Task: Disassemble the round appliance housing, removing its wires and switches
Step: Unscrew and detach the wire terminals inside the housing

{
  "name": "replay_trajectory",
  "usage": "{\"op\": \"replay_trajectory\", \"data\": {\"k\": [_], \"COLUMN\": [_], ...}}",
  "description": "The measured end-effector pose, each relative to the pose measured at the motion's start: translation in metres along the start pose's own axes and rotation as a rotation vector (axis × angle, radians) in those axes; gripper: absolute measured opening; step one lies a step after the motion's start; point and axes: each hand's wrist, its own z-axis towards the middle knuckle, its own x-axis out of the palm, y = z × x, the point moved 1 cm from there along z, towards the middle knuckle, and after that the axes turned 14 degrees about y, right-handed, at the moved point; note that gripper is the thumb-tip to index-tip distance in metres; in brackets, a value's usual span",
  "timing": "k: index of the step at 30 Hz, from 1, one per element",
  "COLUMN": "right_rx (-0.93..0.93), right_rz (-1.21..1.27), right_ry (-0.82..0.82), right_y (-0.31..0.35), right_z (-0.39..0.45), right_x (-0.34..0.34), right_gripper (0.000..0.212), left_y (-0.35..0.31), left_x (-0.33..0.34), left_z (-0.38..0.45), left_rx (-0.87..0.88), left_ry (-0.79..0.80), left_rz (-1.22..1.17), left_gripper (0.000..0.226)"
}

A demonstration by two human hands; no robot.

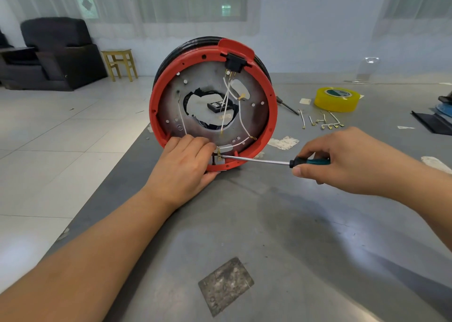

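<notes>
The round housing [270, 116], a red ring around a grey metal plate with a torn centre hole, stands on edge on the grey table [281, 236]. White wires [241, 116] with brass terminals run across the plate, from a black switch [234, 63] at the top to a white switch [219, 159] at the bottom rim. My left hand [186, 167] grips the lower rim beside the white switch. My right hand [342, 157] holds a green-handled screwdriver [256, 160], its tip at that switch's terminals.
Several loose wires with brass terminals [325, 122] lie right of the housing, beside a roll of yellow tape [337, 99] and another screwdriver [287, 105]. A grey patch [226, 285] marks the near table. The table's left edge drops to a tiled floor, with a stool [119, 62] and dark armchair [56, 52] beyond.
</notes>
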Motion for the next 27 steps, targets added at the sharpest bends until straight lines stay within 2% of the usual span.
{"op": "replay_trajectory", "data": {"k": [10,14,17,27], "right_rx": [0.038,0.056,0.06,0.086], "right_rz": [-0.055,-0.071,-0.057,-0.063], "right_ry": [-0.008,0.001,-0.006,-0.073], "right_y": [0.005,0.006,0.007,0.01], "right_z": [-0.001,0.0,-0.002,-0.012], "right_x": [0.008,0.01,0.013,0.031], "right_gripper": [0.041,0.036,0.039,0.036], "left_y": [0.001,0.001,0.003,0.003], "left_x": [0.0,0.003,0.006,0.007], "left_z": [-0.003,-0.003,-0.003,0.001], "left_rx": [0.037,0.059,0.082,0.152], "left_ry": [0.008,-0.055,-0.08,-0.085], "left_rz": [-0.071,-0.075,-0.085,-0.116], "left_gripper": [0.038,0.03,0.025,0.027]}}
